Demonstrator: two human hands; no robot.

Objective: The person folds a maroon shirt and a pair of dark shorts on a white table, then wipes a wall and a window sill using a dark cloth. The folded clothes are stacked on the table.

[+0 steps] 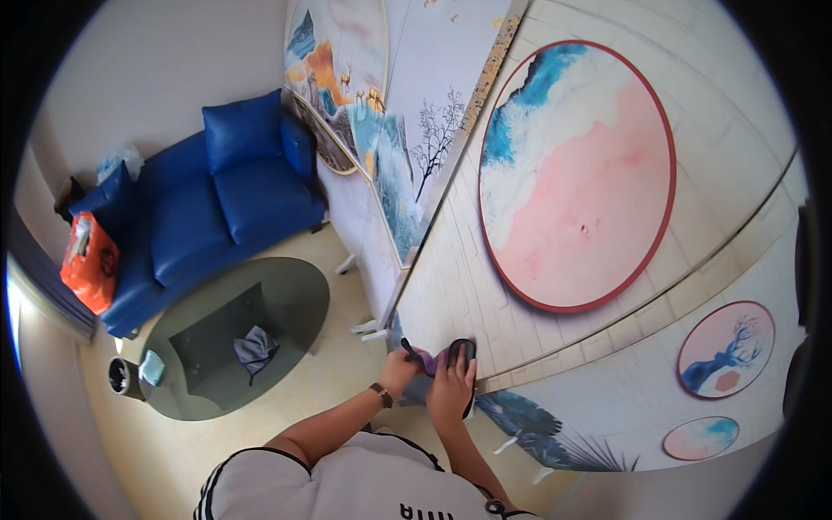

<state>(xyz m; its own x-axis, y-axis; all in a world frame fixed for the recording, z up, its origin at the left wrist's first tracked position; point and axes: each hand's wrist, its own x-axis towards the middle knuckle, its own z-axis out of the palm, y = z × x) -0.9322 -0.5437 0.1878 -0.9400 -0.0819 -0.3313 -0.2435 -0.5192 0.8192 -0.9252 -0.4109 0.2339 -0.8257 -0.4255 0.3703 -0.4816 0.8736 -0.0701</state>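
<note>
My left hand (400, 373) is closed around a slim dark piece (408, 345) that sticks up above its fingers. Right beside it, my right hand (451, 392) lies with its fingers stretched over a dark rounded item (465, 347), whose black edge also shows along the hand's outer side. Between both hands shows a purple part (428, 360); I cannot make out whether it belongs to the dark item. The hands are close together at the near end of a large pale panel (451, 303) with a brick pattern and a red-rimmed round picture.
More decorated panels (563, 407) stand to the right and a mountain-scene panel (381, 156) at the back. White feet (374, 329) stick out along the floor. On the left are a blue sofa (191, 217), an orange bag (89, 263) and an oval glass table (295, 295) holding a grey cloth (255, 350).
</note>
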